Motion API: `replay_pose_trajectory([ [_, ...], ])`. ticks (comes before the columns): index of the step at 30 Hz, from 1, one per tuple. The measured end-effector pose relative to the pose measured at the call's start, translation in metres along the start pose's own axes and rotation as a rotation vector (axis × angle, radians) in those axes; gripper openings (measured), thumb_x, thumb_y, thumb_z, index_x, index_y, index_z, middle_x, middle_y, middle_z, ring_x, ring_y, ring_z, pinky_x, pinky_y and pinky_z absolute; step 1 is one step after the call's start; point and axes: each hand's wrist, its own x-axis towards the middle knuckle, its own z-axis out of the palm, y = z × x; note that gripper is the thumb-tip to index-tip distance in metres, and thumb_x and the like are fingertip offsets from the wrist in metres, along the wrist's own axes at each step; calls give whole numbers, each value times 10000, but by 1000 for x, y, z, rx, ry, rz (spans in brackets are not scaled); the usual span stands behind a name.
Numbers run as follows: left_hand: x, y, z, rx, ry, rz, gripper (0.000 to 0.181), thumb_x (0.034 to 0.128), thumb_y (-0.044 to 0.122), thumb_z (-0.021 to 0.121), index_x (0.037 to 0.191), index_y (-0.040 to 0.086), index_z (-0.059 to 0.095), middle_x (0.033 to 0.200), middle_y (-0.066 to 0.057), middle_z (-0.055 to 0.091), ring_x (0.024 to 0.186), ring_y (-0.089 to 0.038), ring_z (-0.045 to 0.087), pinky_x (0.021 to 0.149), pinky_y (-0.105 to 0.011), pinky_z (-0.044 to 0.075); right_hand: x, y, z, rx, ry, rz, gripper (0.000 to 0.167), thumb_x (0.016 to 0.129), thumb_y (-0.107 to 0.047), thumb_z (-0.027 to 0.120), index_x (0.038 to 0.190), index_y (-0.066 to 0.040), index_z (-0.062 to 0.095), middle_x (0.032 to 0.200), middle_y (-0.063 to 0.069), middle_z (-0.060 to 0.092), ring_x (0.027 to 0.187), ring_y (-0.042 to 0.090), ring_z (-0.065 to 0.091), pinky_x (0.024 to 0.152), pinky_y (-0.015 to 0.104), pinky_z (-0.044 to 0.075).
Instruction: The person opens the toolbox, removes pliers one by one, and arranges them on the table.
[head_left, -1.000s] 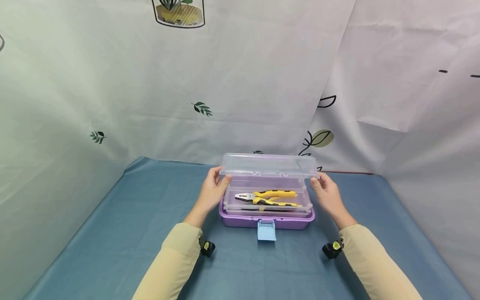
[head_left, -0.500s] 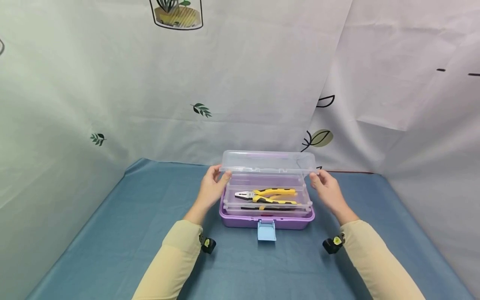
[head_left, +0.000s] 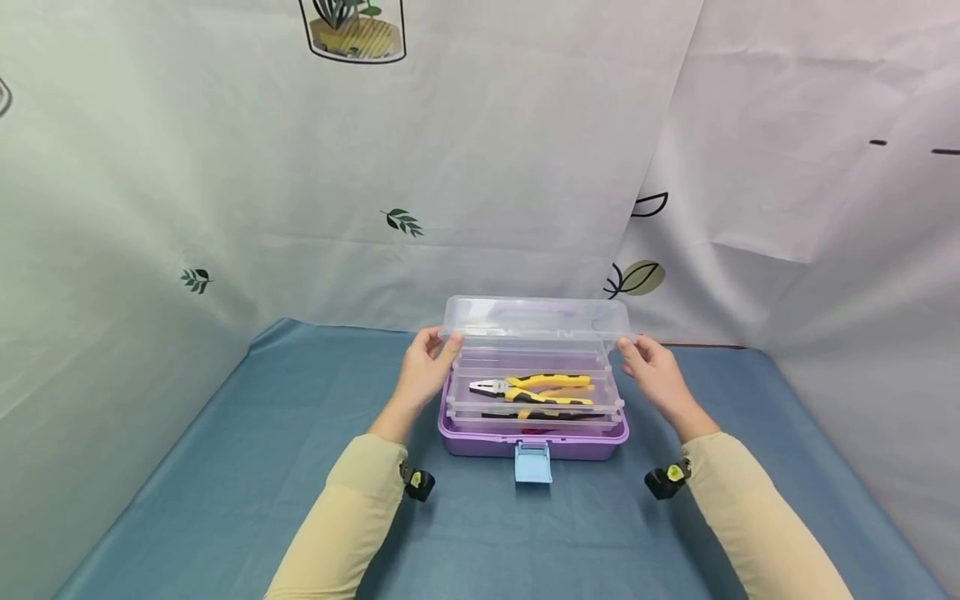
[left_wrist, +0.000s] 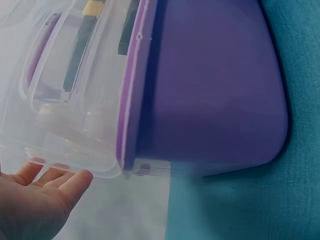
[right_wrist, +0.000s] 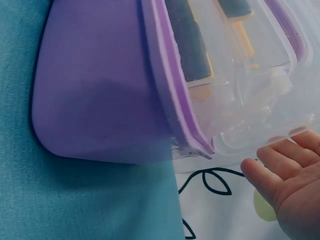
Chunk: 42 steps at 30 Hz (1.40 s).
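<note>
Left hand (head_left: 420, 375) and right hand (head_left: 657, 379), half-curled, held the lid (head_left: 536, 315) at its ends; the box (head_left: 480, 447) sat near the far desk (head_left: 255, 450) edge.

Room lies before the box (head_left: 480, 447); its lid (head_left: 537, 314) blocks behind.

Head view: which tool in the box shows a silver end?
The pliers with yellow-and-black handles, silver end pointing left; the black-and-yellow item and red item below show none.
</note>
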Motion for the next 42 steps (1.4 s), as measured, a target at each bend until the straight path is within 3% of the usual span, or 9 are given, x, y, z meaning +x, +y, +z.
replay_pose_trajectory([
  [7, 3, 5, -1, 18, 12, -37, 571, 903, 365, 623, 1264, -54, 478, 1341, -264, 498, 1291, -361, 455, 1100, -406, 370, 3, -4, -2, 11, -8, 15, 726, 949, -567, 377, 1274, 75, 474, 1341, 289, 481, 1259, 407, 460, 985, 493, 456],
  [22, 8, 9, -3, 3, -42, -76, 592, 918, 393, 589, 1283, -53, 455, 1342, -242, 500, 1278, -340, 474, 1085, -398, 390, 5, -10, -4, 12, -18, 58, 808, 927, -620, 350, 1307, 87, 445, 1370, 296, 439, 1283, 428, 425, 997, 509, 440],
  [33, 8, 8, -9, -46, -157, -112, 633, 987, 468, 392, 1412, 1, 339, 1468, -208, 369, 1376, -349, 325, 1132, -486, 296, 9, -15, -6, 29, -28, 94, 855, 901, -664, 347, 1319, 74, 446, 1425, 283, 391, 1313, 425, 395, 1003, 514, 433],
  [42, 7, 6, -11, -125, -184, -107, 626, 1013, 420, 329, 1476, 8, 237, 1545, -189, 230, 1430, -330, 212, 1157, -499, 232, 12, -19, -7, 18, -24, 128, 867, 885, -693, 331, 1264, 73, 476, 1428, 278, 393, 1313, 415, 401, 1014, 506, 428],
])
